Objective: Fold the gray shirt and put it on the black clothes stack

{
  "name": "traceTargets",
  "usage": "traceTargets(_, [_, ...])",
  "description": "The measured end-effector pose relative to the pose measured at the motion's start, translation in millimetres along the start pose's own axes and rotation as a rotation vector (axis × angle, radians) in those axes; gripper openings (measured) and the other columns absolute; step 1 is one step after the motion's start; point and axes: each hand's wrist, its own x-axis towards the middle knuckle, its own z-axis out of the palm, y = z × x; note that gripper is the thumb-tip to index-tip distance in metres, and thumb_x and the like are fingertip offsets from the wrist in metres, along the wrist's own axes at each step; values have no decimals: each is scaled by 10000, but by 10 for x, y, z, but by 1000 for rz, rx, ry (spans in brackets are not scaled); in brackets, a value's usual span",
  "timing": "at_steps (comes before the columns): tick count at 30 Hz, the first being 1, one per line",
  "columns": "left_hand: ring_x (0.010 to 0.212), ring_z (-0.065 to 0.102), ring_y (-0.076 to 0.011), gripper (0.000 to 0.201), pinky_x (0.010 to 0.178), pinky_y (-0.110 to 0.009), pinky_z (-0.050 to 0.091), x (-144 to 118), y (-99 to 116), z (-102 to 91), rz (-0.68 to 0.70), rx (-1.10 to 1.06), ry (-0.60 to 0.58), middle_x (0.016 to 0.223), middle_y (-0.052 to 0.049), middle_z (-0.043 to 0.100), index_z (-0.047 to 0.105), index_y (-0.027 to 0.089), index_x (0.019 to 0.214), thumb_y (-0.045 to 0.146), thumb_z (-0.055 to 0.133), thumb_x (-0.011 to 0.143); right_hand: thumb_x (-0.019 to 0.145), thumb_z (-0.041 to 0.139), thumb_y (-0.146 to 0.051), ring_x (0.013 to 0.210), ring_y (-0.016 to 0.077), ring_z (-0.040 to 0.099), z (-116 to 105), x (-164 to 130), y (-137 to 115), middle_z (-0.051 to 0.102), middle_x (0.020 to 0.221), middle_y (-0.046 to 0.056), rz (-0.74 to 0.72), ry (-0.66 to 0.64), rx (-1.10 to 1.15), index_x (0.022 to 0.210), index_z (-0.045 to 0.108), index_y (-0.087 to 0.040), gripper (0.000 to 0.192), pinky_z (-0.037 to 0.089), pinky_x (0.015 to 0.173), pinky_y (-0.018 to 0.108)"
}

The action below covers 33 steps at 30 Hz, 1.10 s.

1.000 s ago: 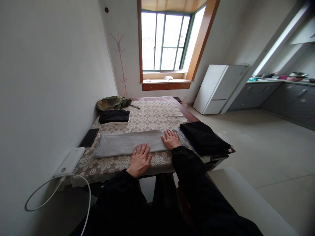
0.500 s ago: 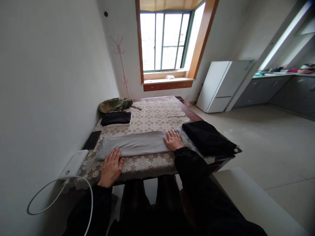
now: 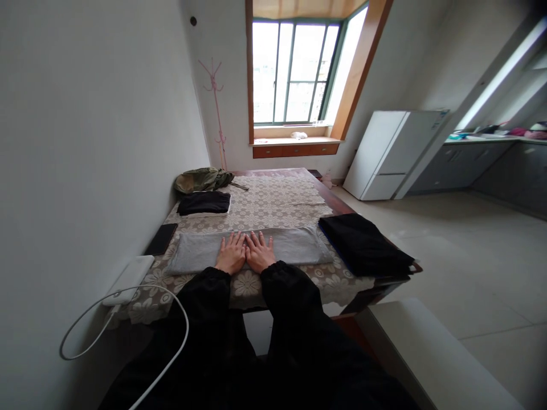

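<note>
My left hand (image 3: 232, 254) and right hand (image 3: 258, 252) lie flat side by side, thumbs touching, on the middle of the grey cloth (image 3: 252, 247). Both grips are released: fingers stretched out and spread, palms pressed down on the fabric, grasping nothing. My black sleeves (image 3: 284, 285) reach back over the near edge of the table (image 3: 342, 206).

The cloth is folded into a long strip and lies across the near part of the table, on the lace cover (image 3: 273, 202), its ends running out to the left and right of my hands.

Just beside the cloth's right end, a dark folded stack (image 3: 363, 245) sits at the table's right edge and slightly overhangs the corner. Near the cloth's left end, a black phone (image 3: 161, 238) lies by the wall. Closer to me on that side, a white box (image 3: 129, 279) rests at the table's corner, with a white cable (image 3: 123, 319) looping down from it in front of my lap. Farther back on the left, a small black folded pile (image 3: 204, 203) lies on something white, and behind it an olive bundle (image 3: 200, 179) sits against the wall. Nothing lies between my hands and the cloth.

Beyond the table are a window (image 3: 294, 71), a pink coat stand (image 3: 217, 108) in the corner and a white fridge (image 3: 391, 154) on the right.
</note>
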Motion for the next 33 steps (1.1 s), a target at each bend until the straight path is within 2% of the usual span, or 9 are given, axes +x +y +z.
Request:
traceTargets(5, [1604,192,-294,643,1289,-601,128,-86,-126,45,-40,17,2,1721,-57,290,323,242,1636,485,292,1041,1066,304,-498,1603,295,122,12,-54,208,214,1731,45,-2,19,13,1649,300,-234,640,46,1279,585])
traceTargets(10, [1608,180,-290,754,1291,-570,137,-83,-377,-90,-27,13,-69,1734,-48,246,284,249,1649,645,302,1007,1054,309,-558,1602,302,115,-72,-68,517,194,1735,34,92,14,-8,1655,280,-235,683,18,1274,601])
traceTargets(14, [1602,204,-276,751,1296,-541,122,-146,-708,-171,-81,17,-57,1724,-67,274,278,220,1650,626,274,1019,1049,326,-546,1596,304,132,-133,-113,845,206,1734,29,138,34,-52,1656,280,-236,683,32,1279,577])
traceTargets(18, [1596,226,-276,711,1298,-545,98,-252,-1016,-205,-146,31,-30,1710,-75,312,309,218,1641,582,256,1032,1051,331,-513,1584,292,182,-166,-200,1192,282,1712,53,179,80,-107,1650,300,-231,663,57,1282,558])
traceTargets(23, [1597,217,-299,710,1293,-576,88,-357,-1237,-245,-206,52,-8,1706,-75,322,332,221,1635,580,277,1024,1044,344,-498,1566,294,226,-204,-299,1551,335,1692,58,221,135,-163,1629,355,-221,647,94,1288,530])
traceTargets(28, [1591,225,-331,743,1275,-641,75,-465,-1380,-298,-301,53,28,1706,-92,315,305,206,1644,601,265,1016,1035,357,-499,1561,301,235,-210,-328,1630,354,1682,77,224,150,-207,1620,377,-202,656,123,1287,513])
traceTargets(33, [1567,267,-392,791,1262,-568,204,-600,-1490,-341,-411,62,46,1724,-168,244,341,150,1628,625,309,996,1045,319,-494,1559,301,244,-206,-335,1598,354,1681,89,216,157,-245,1614,388,-182,652,130,1284,512])
